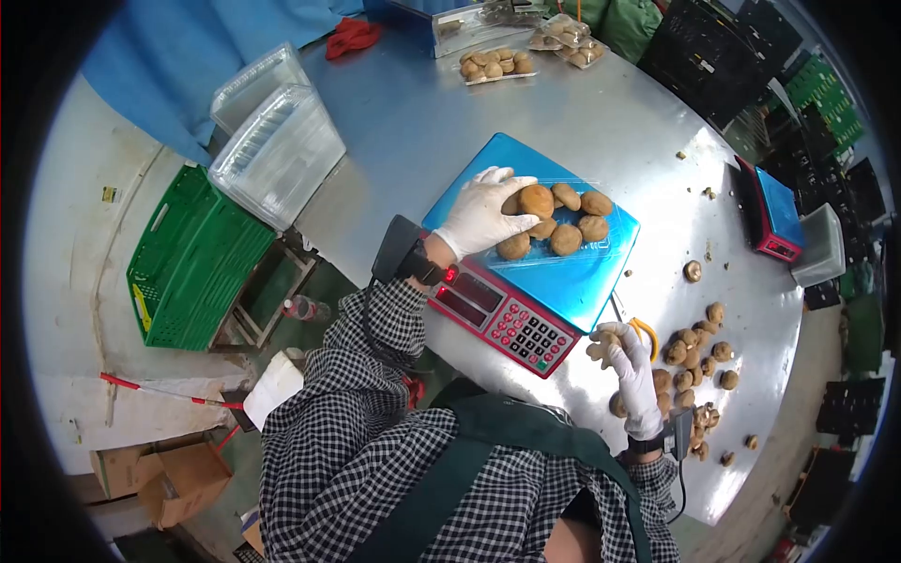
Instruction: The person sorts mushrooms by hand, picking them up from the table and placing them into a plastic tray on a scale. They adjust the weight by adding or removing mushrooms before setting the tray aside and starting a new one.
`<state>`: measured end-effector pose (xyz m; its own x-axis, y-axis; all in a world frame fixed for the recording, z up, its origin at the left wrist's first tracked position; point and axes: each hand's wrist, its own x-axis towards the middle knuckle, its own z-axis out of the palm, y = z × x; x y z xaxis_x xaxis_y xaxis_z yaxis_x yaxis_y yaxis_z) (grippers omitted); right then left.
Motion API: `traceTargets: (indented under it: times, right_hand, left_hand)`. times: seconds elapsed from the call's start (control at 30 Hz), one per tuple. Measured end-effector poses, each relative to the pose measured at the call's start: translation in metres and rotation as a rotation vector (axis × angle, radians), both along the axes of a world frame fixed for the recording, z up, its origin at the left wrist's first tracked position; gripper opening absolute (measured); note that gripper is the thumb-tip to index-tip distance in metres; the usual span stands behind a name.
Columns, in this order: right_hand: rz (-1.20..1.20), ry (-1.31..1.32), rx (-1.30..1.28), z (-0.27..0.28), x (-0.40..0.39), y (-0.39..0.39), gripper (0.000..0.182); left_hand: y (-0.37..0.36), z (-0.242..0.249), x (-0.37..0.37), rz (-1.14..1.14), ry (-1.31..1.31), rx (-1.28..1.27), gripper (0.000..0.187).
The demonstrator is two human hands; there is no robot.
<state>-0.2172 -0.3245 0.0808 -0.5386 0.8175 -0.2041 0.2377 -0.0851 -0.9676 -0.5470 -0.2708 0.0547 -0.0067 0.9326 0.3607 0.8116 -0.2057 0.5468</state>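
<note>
My left hand (481, 214), in a white glove, is closed around a brown mushroom (536, 201) over a clear plastic tray (608, 251). Several other mushrooms (566, 239) lie in that tray, which rests on the blue plate (507, 159) of a red electronic scale (511, 324). Off the scale's right front corner, my gloved right hand (633, 375) pinches a mushroom (601, 351) between thumb and fingers. Orange-handled scissors (648, 336) lie just beyond it, partly covered by the hand.
Loose mushrooms (694, 355) are scattered right of my right hand. Filled mushroom trays (496, 64) stand at the far edge. Stacked clear trays (282, 150) and a green crate (192, 258) are on the left. A second scale (771, 211) sits at the right edge.
</note>
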Motion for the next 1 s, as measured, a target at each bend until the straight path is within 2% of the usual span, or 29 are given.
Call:
traceTargets:
  times: [0.1,0.23,0.47,0.6,0.67,0.73,0.8,0.83,0.87,0.93,0.97,1.0]
  right_hand:
    - [-0.051,-0.012,-0.048,-0.001,0.0,-0.004,0.038]
    - [-0.044,-0.031,-0.043,-0.008,-0.002,-0.006,0.037]
    - [-0.124,-0.089,-0.032,0.003,0.0,-0.012,0.031]
    - [-0.19,-0.183,-0.068,0.007,0.041,-0.026,0.031]
    - [-0.094,-0.356,0.032,0.007,0.079,-0.034,0.029]
    - [-0.126,-0.34,-0.227,0.013,0.111,-0.053,0.027]
    - [-0.201,-0.359,-0.37,-0.006,0.16,-0.079,0.027]
    - [-0.205,-0.5,-0.356,-0.005,0.17,-0.091,0.027]
    - [-0.231,-0.5,-0.356,-0.006,0.181,-0.104,0.027]
    - [-0.127,-1.001,-0.343,-0.017,0.203,-0.128,0.026]
    - [-0.151,-0.994,-0.344,-0.021,0.211,-0.137,0.026]
    - [-0.084,-1.214,-0.221,-0.023,0.214,-0.143,0.025]
  left_hand:
    - [-0.002,0.003,-0.007,-0.008,0.004,-0.125,0.065]
    - [-0.006,0.011,-0.011,-0.026,0.052,-0.118,0.067]
    - [-0.018,0.019,-0.052,-0.061,-0.229,0.002,0.055]
    - [-0.025,0.027,-0.067,-0.004,-0.185,-0.054,0.049]
    - [-0.023,0.023,-0.066,0.003,-0.132,-0.077,0.047]
    - [-0.018,0.014,-0.062,-0.044,-0.083,-0.122,0.046]
    - [-0.014,0.011,-0.058,-0.059,-0.073,-0.153,0.047]
    - [-0.012,0.01,-0.057,-0.072,-0.053,-0.165,0.048]
    - [-0.008,0.008,-0.055,-0.093,-0.032,-0.174,0.049]
    - [-0.002,0.002,-0.053,-0.111,-0.011,-0.158,0.052]
    - [-0.002,0.002,-0.051,-0.111,-0.008,-0.19,0.053]
    - [-0.001,0.001,-0.05,-0.104,-0.004,-0.224,0.054]
